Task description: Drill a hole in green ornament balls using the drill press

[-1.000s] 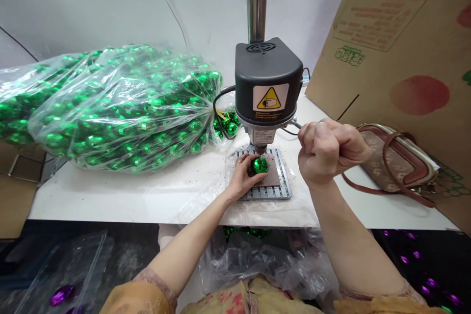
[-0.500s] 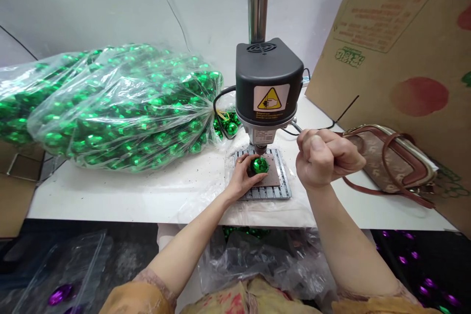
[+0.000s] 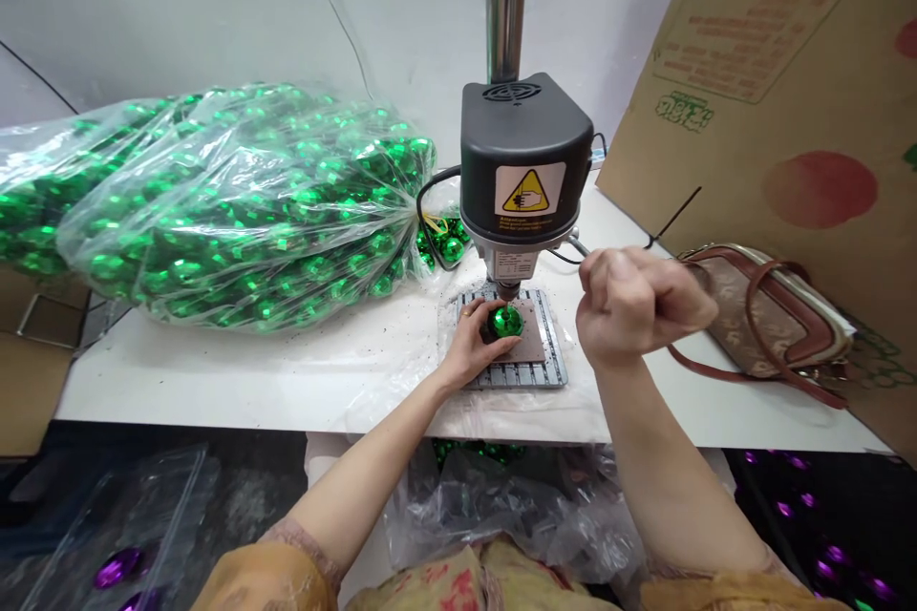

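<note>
Green ball (image 3: pixel 508 321) pinched by left hand (image 3: pixel 471 341), drill (image 3: pixel 528 162) above, contact unclear, right hand (image 3: pixel 636 303) clenched round lever (image 3: pixel 579 246), bagged balls (image 3: pixel 250 210) nearby

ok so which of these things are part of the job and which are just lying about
Part of the work:
green ball, held by the left hand
drill press above it
handle, gripped by the right hand
slotted base under the ball
bag of green balls, probably

Seemingly just lying about:
handbag
large cardboard box
purple shiny pieces, below table level
</note>
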{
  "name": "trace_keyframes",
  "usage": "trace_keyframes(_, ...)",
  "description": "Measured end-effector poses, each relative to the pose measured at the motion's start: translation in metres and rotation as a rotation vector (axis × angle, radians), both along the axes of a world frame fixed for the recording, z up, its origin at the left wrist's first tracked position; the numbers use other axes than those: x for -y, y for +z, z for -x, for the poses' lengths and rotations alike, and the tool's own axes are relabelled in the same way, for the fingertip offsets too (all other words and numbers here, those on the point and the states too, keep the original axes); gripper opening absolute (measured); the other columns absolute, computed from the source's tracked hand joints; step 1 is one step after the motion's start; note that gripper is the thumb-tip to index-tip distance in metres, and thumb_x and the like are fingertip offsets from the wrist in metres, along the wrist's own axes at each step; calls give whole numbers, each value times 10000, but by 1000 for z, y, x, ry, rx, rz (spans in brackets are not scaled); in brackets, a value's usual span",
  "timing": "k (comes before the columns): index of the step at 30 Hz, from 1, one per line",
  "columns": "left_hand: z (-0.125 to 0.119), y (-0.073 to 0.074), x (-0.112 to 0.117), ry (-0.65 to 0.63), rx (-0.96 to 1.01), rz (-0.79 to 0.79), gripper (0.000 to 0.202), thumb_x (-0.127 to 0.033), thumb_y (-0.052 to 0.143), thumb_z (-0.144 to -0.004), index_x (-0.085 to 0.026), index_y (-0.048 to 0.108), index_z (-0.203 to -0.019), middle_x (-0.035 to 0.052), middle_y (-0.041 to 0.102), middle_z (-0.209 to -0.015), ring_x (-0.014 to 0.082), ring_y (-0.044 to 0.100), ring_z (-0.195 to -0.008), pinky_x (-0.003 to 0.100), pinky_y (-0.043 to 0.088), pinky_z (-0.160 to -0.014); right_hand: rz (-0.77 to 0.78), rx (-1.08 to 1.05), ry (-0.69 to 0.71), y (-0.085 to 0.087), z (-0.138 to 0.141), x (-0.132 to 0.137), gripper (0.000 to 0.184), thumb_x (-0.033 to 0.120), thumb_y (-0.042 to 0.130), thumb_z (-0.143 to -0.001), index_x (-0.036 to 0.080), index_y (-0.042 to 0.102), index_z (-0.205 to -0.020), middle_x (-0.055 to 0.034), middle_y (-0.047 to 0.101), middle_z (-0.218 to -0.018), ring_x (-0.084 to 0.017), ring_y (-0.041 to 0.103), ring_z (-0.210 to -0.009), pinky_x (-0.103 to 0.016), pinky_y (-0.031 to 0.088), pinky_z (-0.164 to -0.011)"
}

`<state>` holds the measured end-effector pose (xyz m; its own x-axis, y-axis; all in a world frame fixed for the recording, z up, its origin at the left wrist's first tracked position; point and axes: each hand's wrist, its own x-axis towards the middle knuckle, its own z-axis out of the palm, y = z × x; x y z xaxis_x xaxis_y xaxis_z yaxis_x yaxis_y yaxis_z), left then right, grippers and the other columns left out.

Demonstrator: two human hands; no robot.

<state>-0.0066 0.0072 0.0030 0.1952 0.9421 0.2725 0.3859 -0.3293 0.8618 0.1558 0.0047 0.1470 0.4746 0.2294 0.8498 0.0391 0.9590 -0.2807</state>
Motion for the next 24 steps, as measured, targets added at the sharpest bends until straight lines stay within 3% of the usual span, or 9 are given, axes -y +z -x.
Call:
trace_keyframes(4,-3,4,14,92,22,-42,536,-402,825,-785,-221,617,-1245,118,641,-1271,305,602,-1235,466,495,-1058,261,-51,71,40,0,-3,424,151,638,-855,221,339,-562,82,327,-443,-57,303,-388,-264,261,-406)
trace_keyframes(6,-2,3,36,194,3,-138,509,-427,814,-794,-221,607,-1211,114,676,-1186,294,651,-1141,465,532,-995,319,-45,81,51,-1,-5,436,168,651,-862,223,335,-566,87,329,-438,-47,308,-389,-251,272,-413)
trace_keyframes(8,1,-3,68,188,-61,-277,475,-465,793,-812,-226,612,-1180,120,699,-1124,291,677,-1081,460,560,-936,327,-28,79,54,-2,-6,436,175,651,-870,218,335,-573,95,319,-441,-31,314,-396,-229,285,-426)
trace_keyframes(11,7,-24,121,-178,-293,-483,425,-525,748,-836,-250,648,-1145,134,730,-1083,272,709,-949,419,586,-794,316,-14,67,51,-2,-6,403,168,636,-874,208,365,-579,100,333,-445,-20,325,-405,-214,290,-434)
trace_keyframes(13,12,-41,149,-400,-491,-598,364,-470,726,-859,-262,660,-1150,145,748,-1077,255,708,-857,388,575,-706,306,-27,56,49,-2,-6,391,160,634,-866,204,379,-573,99,350,-437,-21,324,-401,-222,282,-433)
trace_keyframes(16,20,-60,171,-459,-647,-663,398,-387,713,-867,-244,639,-1232,173,746,-1143,259,709,-857,376,574,-686,297,-45,46,49,-2,-7,379,161,641,-854,199,400,-564,93,357,-432,-29,341,-403,-238,281,-444)
trace_keyframes(18,28,-61,167,-408,-585,-678,374,-419,689,-881,-246,646,-1210,158,747,-1142,256,712,-879,377,584,-704,296,-45,39,49,-2,-7,370,165,641,-856,196,411,-567,89,366,-439,-31,351,-408,-241,283,-453)
trace_keyframes(20,38,-52,146,-299,-433,-698,218,-369,622,-914,-259,663,-1097,116,754,-1049,241,711,-874,377,588,-714,295,-34,34,49,-2,-7,365,165,633,-863,195,412,-574,86,381,-449,-28,354,-412,-241,286,-460)
trace_keyframes(24,60,-5,51,196,-290,-519,197,-138,470,-924,-237,632,-978,95,717,-954,253,691,-978,427,568,-856,283,-17,33,48,-1,-6,361,164,626,-873,197,415,-582,83,392,-458,-31,365,-414,-247,286,-466)
